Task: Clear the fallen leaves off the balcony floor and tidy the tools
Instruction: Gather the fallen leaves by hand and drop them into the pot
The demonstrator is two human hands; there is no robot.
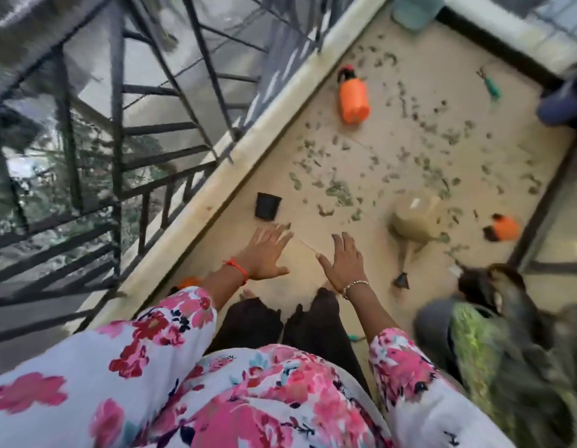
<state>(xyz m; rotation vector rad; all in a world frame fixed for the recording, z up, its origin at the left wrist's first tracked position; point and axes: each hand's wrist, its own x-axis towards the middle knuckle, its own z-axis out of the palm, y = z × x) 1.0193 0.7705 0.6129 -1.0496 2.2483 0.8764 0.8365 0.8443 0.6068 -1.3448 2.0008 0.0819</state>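
Green fallen leaves (338, 192) lie scattered over the beige balcony floor (393, 79). An orange spray bottle (353, 100) lies on its side near the ledge. A teal-handled tool (491, 85) lies at the far right. A small black pot (267, 205) stands by the ledge. A tan pot (414, 218) lies tipped over, a dark trowel (401, 276) below it. A small orange and black object (503, 227) sits at the right. My left hand (264, 253) and my right hand (343, 261) are held out flat over the floor, fingers spread, holding nothing.
A black metal railing (125, 130) on a pale ledge (248, 150) bounds the left side. A teal pot (413, 9) stands in the far corner, a dark blue pot (561, 105) at the right. A potted plant (494, 334) stands beside my right arm.
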